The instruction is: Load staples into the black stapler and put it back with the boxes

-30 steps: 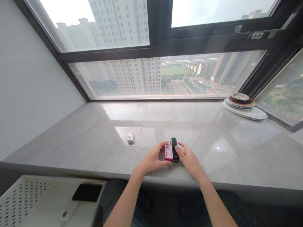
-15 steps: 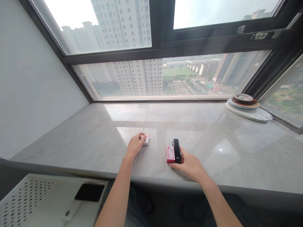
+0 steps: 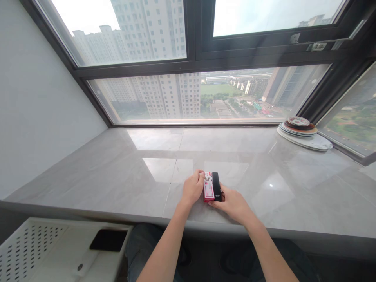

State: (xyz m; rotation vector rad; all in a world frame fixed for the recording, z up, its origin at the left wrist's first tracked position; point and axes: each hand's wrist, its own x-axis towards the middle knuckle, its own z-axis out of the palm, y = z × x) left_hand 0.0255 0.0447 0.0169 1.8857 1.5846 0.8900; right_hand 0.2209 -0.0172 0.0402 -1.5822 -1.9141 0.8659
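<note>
A black stapler [image 3: 216, 187] stands lengthwise on the grey counter [image 3: 117, 168], with a red-and-white box [image 3: 208, 192] against its left side. My right hand [image 3: 235, 203] is closed around the near end of this pair, thumb in front by the red box and fingers on the stapler's right side. In my left hand [image 3: 192, 188] is a small white-and-pink box [image 3: 208, 176], pinched at its left edge. It sits at the far end of the red-and-white box, left of the stapler. Whether the two boxes touch cannot be made out.
Several stacked plates [image 3: 305, 135] lie at the counter's back right, near the window frame [image 3: 194, 66]. Below the front edge on the left stands a white perforated plastic piece [image 3: 67, 250] with a black phone [image 3: 108, 240] on it. A wall [image 3: 44, 109] bounds the left.
My left hand has carried the small white-and-pink box rightward to the far end of the red-and-white box. My right hand keeps its hold on the stapler and red-and-white box.
</note>
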